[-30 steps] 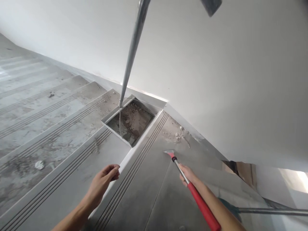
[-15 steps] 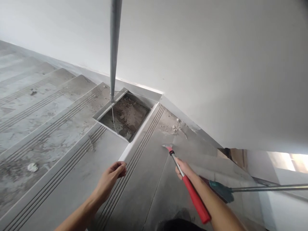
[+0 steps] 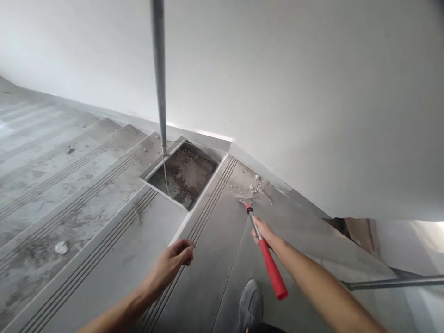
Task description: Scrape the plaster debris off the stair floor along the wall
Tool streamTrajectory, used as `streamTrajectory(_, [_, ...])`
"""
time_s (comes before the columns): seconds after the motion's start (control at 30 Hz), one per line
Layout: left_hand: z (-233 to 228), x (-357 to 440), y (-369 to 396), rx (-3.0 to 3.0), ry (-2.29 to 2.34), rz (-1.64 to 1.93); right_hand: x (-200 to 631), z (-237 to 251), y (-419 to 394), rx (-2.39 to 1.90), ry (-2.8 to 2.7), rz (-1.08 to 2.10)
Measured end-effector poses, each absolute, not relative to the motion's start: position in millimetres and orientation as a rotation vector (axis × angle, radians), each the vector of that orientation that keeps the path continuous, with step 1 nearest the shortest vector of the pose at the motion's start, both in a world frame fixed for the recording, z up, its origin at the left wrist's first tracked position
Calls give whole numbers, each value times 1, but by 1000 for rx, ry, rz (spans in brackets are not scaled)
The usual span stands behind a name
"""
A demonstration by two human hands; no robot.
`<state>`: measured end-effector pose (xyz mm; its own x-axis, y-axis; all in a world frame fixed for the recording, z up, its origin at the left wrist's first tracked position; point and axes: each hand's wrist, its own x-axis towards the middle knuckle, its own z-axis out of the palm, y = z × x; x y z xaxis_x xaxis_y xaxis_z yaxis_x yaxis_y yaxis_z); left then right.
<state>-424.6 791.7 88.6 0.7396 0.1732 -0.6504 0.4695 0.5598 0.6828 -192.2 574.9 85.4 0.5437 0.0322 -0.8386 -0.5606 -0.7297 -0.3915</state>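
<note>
The scraper [image 3: 261, 240] could skid off the smooth grey tread [image 3: 215, 259] if its blade rides up over the crumbs of mortar debris [image 3: 255, 185], and because the wall [image 3: 312, 92] stands just beside that heap, the blade might then gouge the plaster. A second risk is footing: the shoe [image 3: 250, 305] is planted on the same tread near its front edge, and loose grit scattered there could make it slip. The right hand [image 3: 265, 233] is closed around the scraper's metal shaft just above the red grip, with the blade touching the tread at the near side of the debris, close to the tread's wall-side edge. The left hand [image 3: 173, 263] hangs loosely curled and holds nothing, hovering over the grooved nosing strips at the tread's front edge, well apart from the scraper. Beyond it, on the next step up, a metal dustpan [image 3: 183, 173] with dirt inside lies against the wall, its long pole [image 3: 158, 74] rising upright.
</note>
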Motion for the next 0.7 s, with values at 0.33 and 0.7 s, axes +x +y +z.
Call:
streamTrajectory(0.33, [146,-338,689,531,704,-824,-209,66,601,-1732,509,1478])
streamTrajectory(0.7, [131,-363,631,61,977,-535,-184,28,603,-2295,76,1151])
